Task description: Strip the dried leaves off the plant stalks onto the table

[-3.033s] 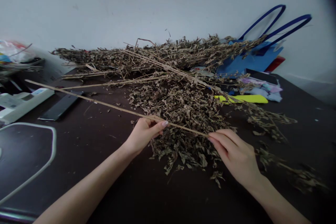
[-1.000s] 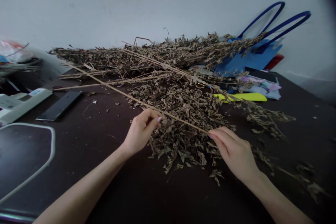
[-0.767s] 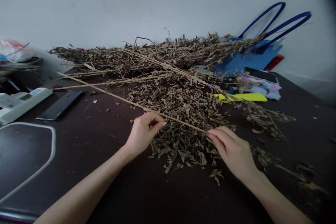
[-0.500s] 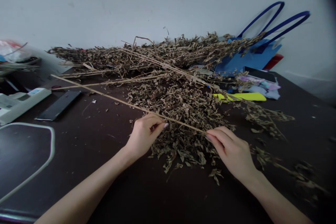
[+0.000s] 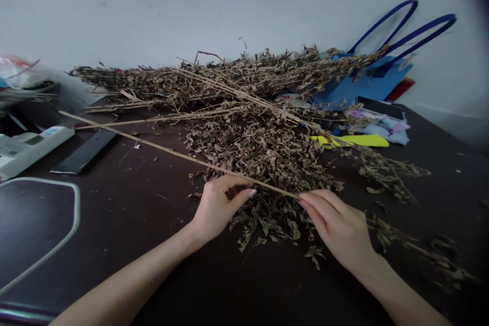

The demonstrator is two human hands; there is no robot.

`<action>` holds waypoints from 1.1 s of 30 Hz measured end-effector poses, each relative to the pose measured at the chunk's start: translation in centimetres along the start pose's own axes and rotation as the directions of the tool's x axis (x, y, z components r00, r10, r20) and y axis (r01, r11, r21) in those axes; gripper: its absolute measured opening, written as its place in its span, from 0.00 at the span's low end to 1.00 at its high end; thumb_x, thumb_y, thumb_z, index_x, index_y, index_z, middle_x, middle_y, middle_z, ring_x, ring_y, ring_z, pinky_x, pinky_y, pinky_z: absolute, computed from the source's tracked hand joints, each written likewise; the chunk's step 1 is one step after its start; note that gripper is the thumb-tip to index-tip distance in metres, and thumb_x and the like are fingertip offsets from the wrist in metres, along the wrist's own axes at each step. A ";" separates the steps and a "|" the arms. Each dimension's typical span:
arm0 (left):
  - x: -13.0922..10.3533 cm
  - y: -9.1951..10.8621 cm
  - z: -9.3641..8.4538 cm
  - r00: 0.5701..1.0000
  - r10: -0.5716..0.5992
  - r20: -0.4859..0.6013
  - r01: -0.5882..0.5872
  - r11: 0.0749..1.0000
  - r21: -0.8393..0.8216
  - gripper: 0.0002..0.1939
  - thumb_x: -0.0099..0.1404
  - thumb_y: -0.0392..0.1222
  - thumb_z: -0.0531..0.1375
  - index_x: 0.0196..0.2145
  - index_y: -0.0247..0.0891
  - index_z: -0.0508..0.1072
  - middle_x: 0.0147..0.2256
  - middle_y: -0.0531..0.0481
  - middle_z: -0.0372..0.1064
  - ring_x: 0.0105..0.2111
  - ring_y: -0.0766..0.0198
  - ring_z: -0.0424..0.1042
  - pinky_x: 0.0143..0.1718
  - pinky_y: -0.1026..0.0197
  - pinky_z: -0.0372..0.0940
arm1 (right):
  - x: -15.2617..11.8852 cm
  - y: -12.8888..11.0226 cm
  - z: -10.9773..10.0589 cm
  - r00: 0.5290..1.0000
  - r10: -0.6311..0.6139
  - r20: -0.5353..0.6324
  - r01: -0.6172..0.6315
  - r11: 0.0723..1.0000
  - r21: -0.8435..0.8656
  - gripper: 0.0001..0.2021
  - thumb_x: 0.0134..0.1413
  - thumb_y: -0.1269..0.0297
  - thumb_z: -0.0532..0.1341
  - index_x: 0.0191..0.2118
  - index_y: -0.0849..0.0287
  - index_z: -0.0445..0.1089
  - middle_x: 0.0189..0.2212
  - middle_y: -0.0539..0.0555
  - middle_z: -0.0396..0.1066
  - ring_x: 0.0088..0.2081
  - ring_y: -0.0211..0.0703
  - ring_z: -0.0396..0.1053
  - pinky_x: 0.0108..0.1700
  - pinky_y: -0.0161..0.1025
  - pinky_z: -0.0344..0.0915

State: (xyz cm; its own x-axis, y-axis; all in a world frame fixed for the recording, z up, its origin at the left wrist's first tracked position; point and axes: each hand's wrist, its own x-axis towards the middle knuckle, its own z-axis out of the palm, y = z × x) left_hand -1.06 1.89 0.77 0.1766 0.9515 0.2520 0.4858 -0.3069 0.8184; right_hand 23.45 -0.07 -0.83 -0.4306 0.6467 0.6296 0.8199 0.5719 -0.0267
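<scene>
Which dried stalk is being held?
The bare stalk slanting over the leaf pile, its right end pinched by the right hand; the other stalks lie unheld.

The left hand (image 5: 217,210) and the right hand (image 5: 340,228) are presenting bare, slender fingers. At the end of the left thumb (image 5: 240,201), the thumbnail (image 5: 252,192) is displaying a pale, glossy surface. Behind the fingers, the left forearm (image 5: 137,277) and right forearm (image 5: 401,288) are showing uncovered, smooth and narrowing toward the wrists.

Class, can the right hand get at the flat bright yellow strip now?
Probably, but the right hand holds a thin tan stalk, and a dry brown leafy sprig crosses the yellow strip.
</scene>
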 end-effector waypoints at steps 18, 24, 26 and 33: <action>0.1 -0.1 -0.6 0.918 0.396 0.004 -0.359 0.829 0.429 0.06 0.63 0.35 0.55 0.28 0.36 0.68 0.39 0.45 0.69 0.40 0.58 0.66 0.41 0.53 0.59 | 0.2 -0.3 0.1 0.999 -0.019 0.033 0.019 1.000 -0.006 0.05 0.57 0.70 0.57 0.38 0.61 0.69 0.33 0.52 0.71 0.32 0.35 0.69 0.35 0.32 0.61; 0.4 -0.7 -0.5 0.947 0.320 -0.031 -0.296 0.905 0.305 0.07 0.64 0.34 0.54 0.27 0.37 0.65 0.28 0.51 0.69 0.31 0.64 0.66 0.38 0.57 0.59 | 0.2 -0.7 0.1 0.998 -0.045 0.033 0.044 0.999 0.014 0.05 0.57 0.70 0.57 0.37 0.61 0.70 0.33 0.53 0.71 0.32 0.36 0.69 0.35 0.32 0.61; 0.5 -1.1 -0.8 0.946 0.322 -0.044 -0.286 0.890 0.355 0.07 0.64 0.35 0.54 0.27 0.37 0.65 0.28 0.51 0.69 0.31 0.64 0.66 0.38 0.57 0.59 | 0.2 -0.8 0.1 0.998 -0.047 0.034 0.046 0.999 0.027 0.05 0.56 0.71 0.57 0.36 0.62 0.70 0.33 0.53 0.71 0.33 0.36 0.69 0.36 0.32 0.61; 1.5 -2.0 -2.6 0.885 0.450 -0.120 -0.302 0.751 0.587 0.03 0.62 0.36 0.57 0.32 0.40 0.71 0.35 0.50 0.73 0.38 0.60 0.67 0.42 0.55 0.56 | 0.2 -0.7 0.2 0.998 -0.040 0.040 0.038 0.998 0.042 0.05 0.56 0.71 0.57 0.37 0.62 0.70 0.33 0.53 0.70 0.33 0.36 0.69 0.36 0.32 0.62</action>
State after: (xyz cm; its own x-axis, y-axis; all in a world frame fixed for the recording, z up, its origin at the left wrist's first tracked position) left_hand -4.00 3.99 0.86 0.2723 0.7067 0.6530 0.8141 -0.5310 0.2352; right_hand 22.69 -0.21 -0.86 -0.4781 0.6431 0.5983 0.7863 0.6168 -0.0346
